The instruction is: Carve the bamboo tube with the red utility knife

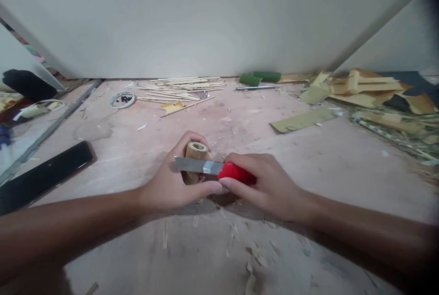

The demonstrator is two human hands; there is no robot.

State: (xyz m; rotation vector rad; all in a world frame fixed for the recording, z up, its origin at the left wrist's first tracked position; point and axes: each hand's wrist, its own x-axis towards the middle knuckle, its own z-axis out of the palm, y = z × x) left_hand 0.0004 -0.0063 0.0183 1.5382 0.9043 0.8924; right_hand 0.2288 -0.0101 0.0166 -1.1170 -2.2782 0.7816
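Observation:
My left hand point(174, 180) is wrapped around a short, hollow bamboo tube point(196, 149), whose open end faces up. In my right hand point(264, 180) is a utility knife point(236, 174) with a red handle and its blade point(192, 164) out. The blade points left and crosses in front of the tube; whether its edge touches the tube I cannot tell. My two thumbs come close together below the knife. The lower part of the tube is hidden by the blade and my left hand.
A phone point(48, 174) lies at the left. Toward the wall are a ring-shaped dish point(122, 100) with dark bits, thin sticks point(181, 87) and green tubes point(265, 77). Cardboard scraps point(366, 87) pile up at the right. Shavings point(252, 258) litter the near surface.

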